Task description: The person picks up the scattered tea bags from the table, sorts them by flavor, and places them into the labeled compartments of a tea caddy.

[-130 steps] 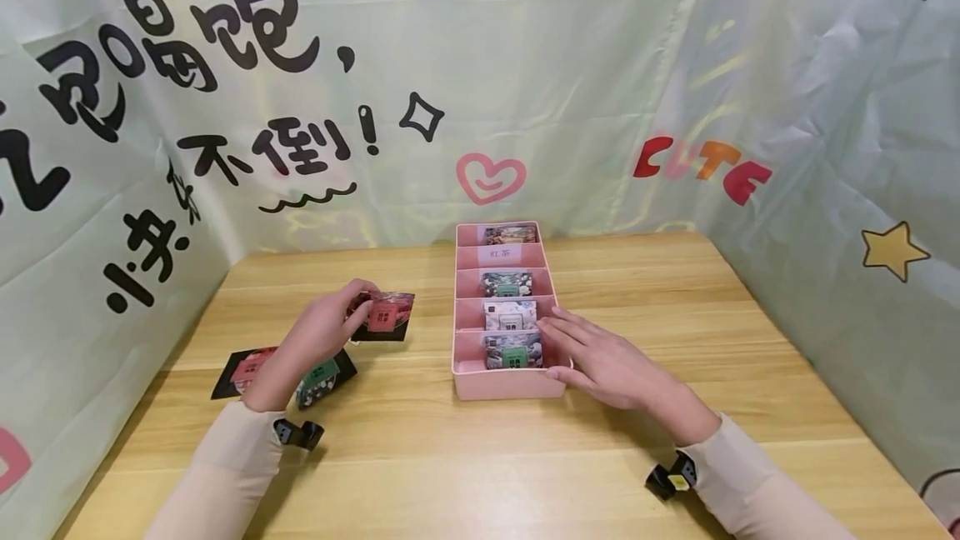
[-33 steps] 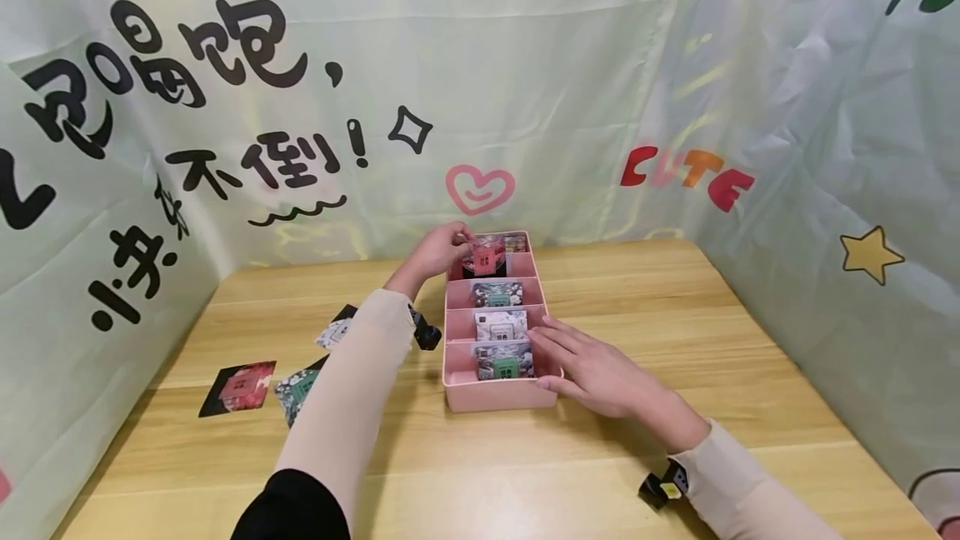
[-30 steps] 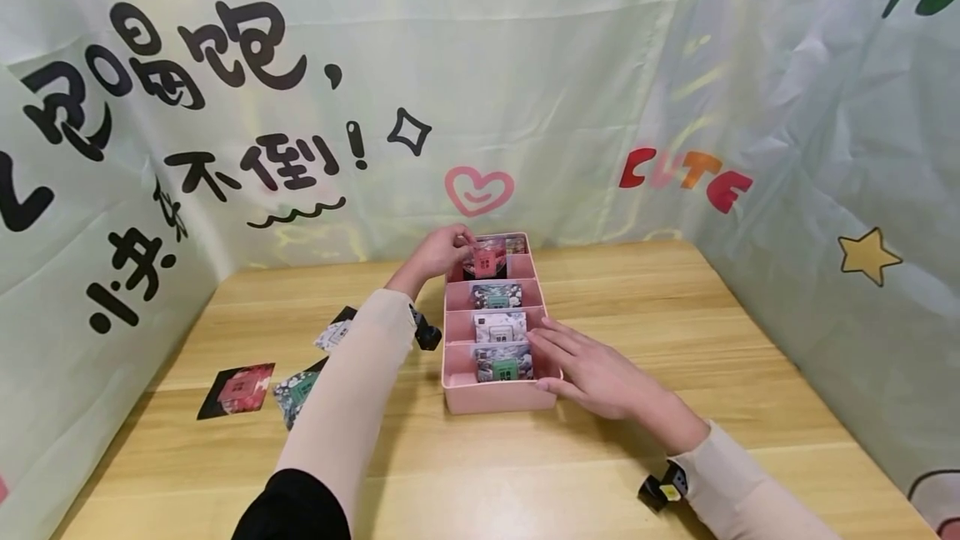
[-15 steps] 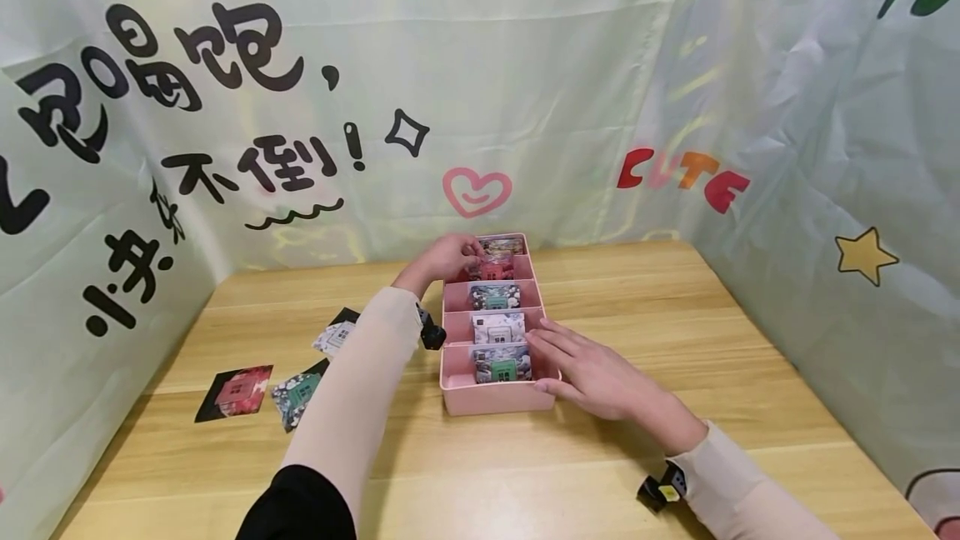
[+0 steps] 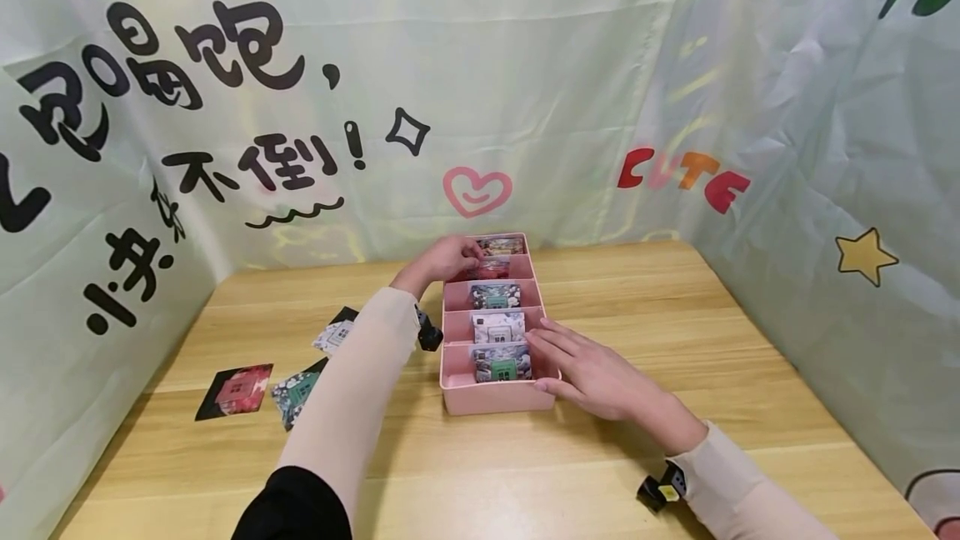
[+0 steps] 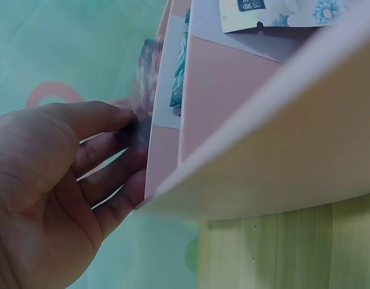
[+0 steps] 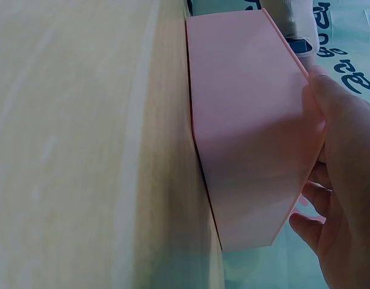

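The pink divided box (image 5: 495, 394) holds upright printed tea sachets, with a green-labelled sachet (image 5: 504, 367) in front and a white sachet (image 5: 500, 328) behind it. My left hand (image 5: 444, 261) reaches into the second compartment from the back. Its thumb and fingers pinch the edge of a red tea sachet (image 5: 495, 267), which sits low between the dividers; in the left wrist view this sachet (image 6: 147, 75) is blurred and partly hidden. My right hand (image 5: 592, 365) rests on the box's right rim, fingers extended over it and thumb by the front corner.
Left on the wooden table (image 5: 600, 473) lie a red and black sachet (image 5: 236, 392), a green floral sachet (image 5: 296, 394) and a white sachet (image 5: 335, 333), the last two beside my left sleeve (image 5: 360, 390). A printed cloth (image 5: 570, 107) hangs behind and along both sides.
My left hand has carried the red sachet from the left of the table to the box and lowered it into the second compartment from the back. The right hand has stayed on the rim.
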### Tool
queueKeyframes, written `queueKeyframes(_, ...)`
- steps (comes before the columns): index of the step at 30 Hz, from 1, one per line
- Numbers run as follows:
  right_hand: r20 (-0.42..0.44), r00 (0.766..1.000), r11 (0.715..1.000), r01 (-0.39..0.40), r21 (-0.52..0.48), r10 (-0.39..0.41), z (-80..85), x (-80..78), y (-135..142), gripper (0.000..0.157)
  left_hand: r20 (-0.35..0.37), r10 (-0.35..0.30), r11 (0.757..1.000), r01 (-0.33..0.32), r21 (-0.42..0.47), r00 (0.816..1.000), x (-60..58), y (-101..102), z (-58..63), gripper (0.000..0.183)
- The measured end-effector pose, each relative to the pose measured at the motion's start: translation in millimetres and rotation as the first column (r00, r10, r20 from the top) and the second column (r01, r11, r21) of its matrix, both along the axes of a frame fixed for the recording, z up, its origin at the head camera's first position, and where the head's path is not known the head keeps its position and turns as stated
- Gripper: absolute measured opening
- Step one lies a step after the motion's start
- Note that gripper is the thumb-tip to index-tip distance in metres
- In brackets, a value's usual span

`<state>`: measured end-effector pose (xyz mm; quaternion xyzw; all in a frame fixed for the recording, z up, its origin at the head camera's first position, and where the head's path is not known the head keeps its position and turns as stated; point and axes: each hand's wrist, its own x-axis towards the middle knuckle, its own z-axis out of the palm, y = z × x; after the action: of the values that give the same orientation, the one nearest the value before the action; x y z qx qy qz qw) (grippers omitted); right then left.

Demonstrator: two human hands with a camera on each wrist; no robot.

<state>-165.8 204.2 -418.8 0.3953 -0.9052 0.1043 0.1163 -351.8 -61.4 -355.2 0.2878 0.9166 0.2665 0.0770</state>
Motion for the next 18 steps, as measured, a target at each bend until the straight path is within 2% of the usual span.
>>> queueKeyframes(7,0.019,1.000,1.000,0.006,-0.002,-0.006,1.9,-1.1,-1,0.067,-0.037,0.029,0.999,-0.028,0.020,0.999,-1.9,-7,1.7,0.019)
queueKeyframes(11,0.049,0.999,1.000,0.011,0.000,-0.011,3.9,-0.7,-1,0.068,-0.060,0.046,0.999,-0.044,0.021,0.997,1.1,-10,4.2,0.020)
queueKeyframes(18,0.038,0.999,1.000,-0.001,-0.007,0.001,2.1,-1.2,-1,0.067,-0.056,0.062,0.998,-0.060,0.037,0.996,8.0,-17,6.6,0.020)
